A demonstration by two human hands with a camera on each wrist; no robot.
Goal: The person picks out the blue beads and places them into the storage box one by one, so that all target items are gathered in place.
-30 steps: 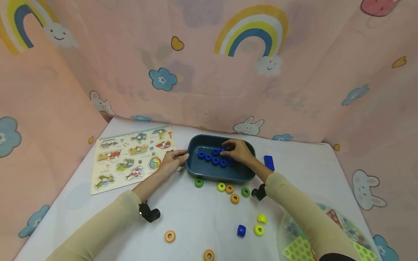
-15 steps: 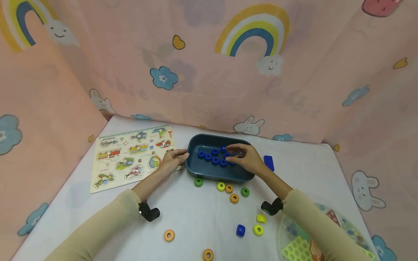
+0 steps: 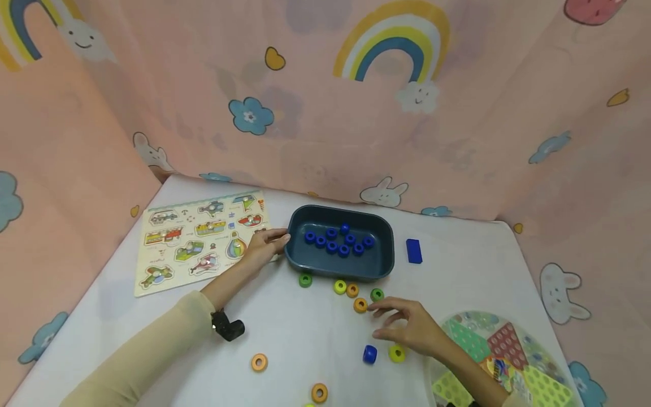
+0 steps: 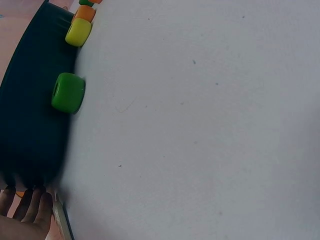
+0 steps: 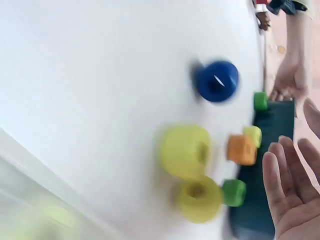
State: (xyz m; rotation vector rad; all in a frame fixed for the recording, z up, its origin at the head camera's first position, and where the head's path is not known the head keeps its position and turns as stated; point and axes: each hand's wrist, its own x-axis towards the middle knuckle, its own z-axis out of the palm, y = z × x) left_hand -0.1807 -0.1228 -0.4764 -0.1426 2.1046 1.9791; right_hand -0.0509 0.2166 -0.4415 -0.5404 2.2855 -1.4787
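A dark blue-grey tray holds several blue ring beads. At its left end is my left hand, its fingertips touching the outside wall; the left wrist view shows these fingers nearly straight. My right hand is spread above the cloth right of the loose beads, nothing between thumb and fingers. Close to it are an orange bead, a green bead, a blue bead and a yellow bead. A second yellow bead shows in the right wrist view.
Left of the tray lies a picture puzzle board. A flat blue block is right of the tray. A round game board sits at front right, under my right forearm. More orange beads lie toward the front.
My right hand has come out of the tray, moving toward me above the loose beads. The blue beads in the tray are now uncovered. The left hand has stayed at the tray's end.
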